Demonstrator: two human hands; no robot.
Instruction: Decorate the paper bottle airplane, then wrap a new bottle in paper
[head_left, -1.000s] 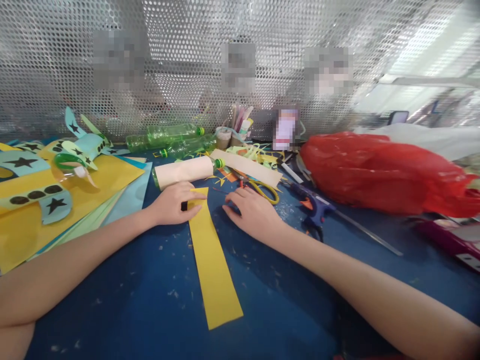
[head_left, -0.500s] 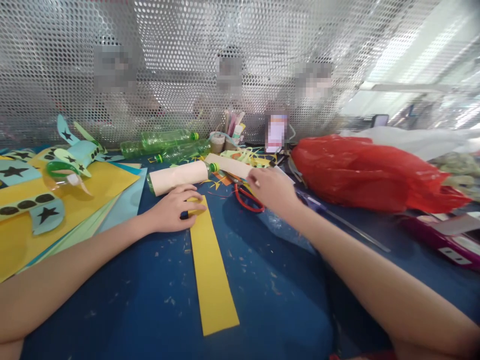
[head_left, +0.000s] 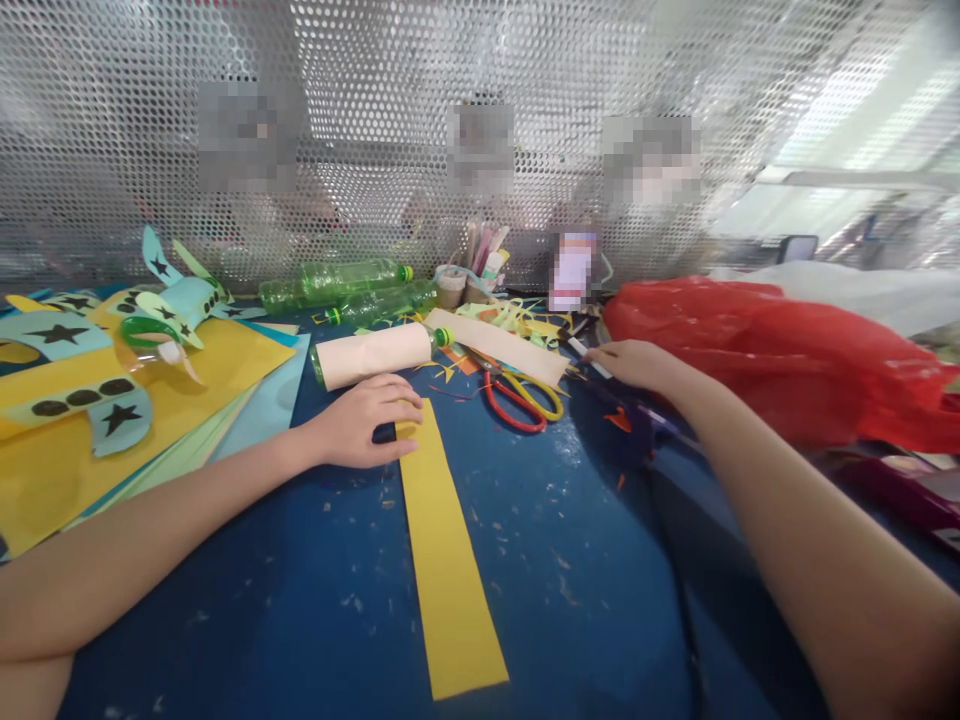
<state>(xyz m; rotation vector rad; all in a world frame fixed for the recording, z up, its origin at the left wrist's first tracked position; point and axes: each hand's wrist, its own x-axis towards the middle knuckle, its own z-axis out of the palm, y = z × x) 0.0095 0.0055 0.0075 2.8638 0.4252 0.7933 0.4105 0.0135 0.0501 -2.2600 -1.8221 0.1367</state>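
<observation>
My left hand (head_left: 369, 420) lies with its fingers spread on the far end of a long yellow paper strip (head_left: 451, 560). Just beyond it, a green plastic bottle wrapped in cream paper (head_left: 375, 355) rests on its side. My right hand (head_left: 637, 364) is at the right, its fingers drawn together at a small white piece (head_left: 589, 356); what exactly they grip is hidden. Left of that hand are scissors (head_left: 517, 405) with red and yellow handles and a cream paper strip (head_left: 499, 345). A purple tool (head_left: 649, 425) is partly covered by my right arm.
Star-marked paper planes (head_left: 67, 385) lie on coloured sheets (head_left: 225, 360) at the left. Green bottles (head_left: 352, 275), a cup of sticks (head_left: 451, 288) and a phone (head_left: 572, 272) line the back by a perforated silver wall. A red plastic bag (head_left: 750, 350) fills the right.
My right hand has moved right, off the cream strip and scissors, uncovering the yellow handle. My left hand has stayed on the yellow strip. The view has shifted slightly.
</observation>
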